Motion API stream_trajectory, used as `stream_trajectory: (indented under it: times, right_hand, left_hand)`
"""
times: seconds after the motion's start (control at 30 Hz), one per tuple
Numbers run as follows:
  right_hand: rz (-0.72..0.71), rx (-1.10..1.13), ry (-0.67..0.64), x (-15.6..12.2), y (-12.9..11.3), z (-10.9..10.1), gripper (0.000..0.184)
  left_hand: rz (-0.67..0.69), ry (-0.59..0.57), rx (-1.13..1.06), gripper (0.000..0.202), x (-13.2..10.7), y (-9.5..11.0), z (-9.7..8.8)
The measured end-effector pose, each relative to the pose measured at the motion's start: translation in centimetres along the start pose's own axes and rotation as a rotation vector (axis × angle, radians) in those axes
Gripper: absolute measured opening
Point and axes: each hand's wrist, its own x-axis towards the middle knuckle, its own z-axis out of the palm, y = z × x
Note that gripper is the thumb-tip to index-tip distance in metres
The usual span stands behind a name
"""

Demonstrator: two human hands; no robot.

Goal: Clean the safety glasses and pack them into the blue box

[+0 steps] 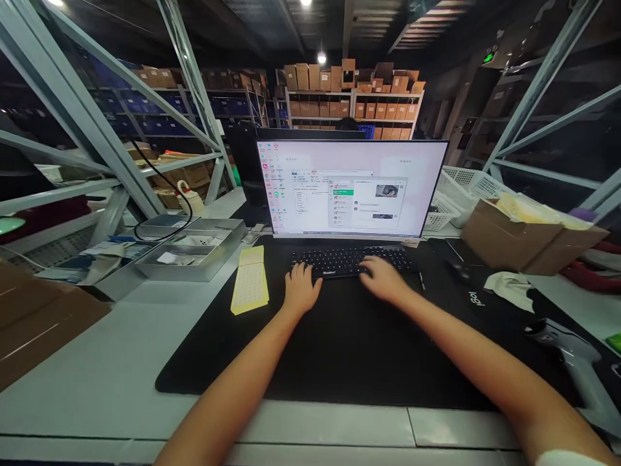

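Observation:
Both of my hands rest at a black keyboard (pixel 339 261) on a black desk mat (pixel 359 349). My left hand (pixel 301 288) lies over the keyboard's left end, fingers apart and thumb out to the side. Over the right part of the keys, my right hand (pixel 383 278) has its fingers stretched forward and a little bent, holding nothing. Behind the keyboard stands a lit monitor (pixel 352 155) with a chat window and a file window on its screen. A stack of yellow label sheets (pixel 250 281) lies left of my left hand.
A black mouse (pixel 458 270), a white cloth (pixel 509 289) and a barcode scanner (pixel 567 356) sit on the right. Beyond them are a cardboard box (pixel 504 239) and white baskets (pixel 468 184). Grey trays (pixel 194 252) stand at left. Metal posts (pixel 191 71) flank the desk.

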Motion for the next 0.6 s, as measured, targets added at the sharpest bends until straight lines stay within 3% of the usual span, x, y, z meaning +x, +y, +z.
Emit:
stream_trajectory:
  times: [0.1,0.23,0.43,0.53,0.6]
  right_hand:
    - [0.033,-0.093,-0.156,2.3,-6.1,4.2,0.052]
    - [0.117,-0.192,-0.159,4.2,-8.1,6.7,0.050]
    - [0.121,-0.192,-0.111,4.3,-7.1,6.5,0.052]
    - [0.154,-0.223,-0.069,3.5,-4.6,4.4,0.055]
    - [0.204,-0.281,-0.055,2.6,-1.4,2.1,0.049]
  left_hand:
    - [0.014,-0.021,-0.025,0.056,-0.1,-0.1,0.3]
    - [0.044,0.002,-0.041,0.051,-0.1,-0.2,0.0]
    - [0.142,0.028,-0.070,0.047,-0.1,-0.2,-0.3]
    - [0.158,0.033,-0.087,0.047,-0.1,-0.2,-0.2]
    - [0.152,0.044,-0.100,0.048,-0.1,-0.3,-0.1]
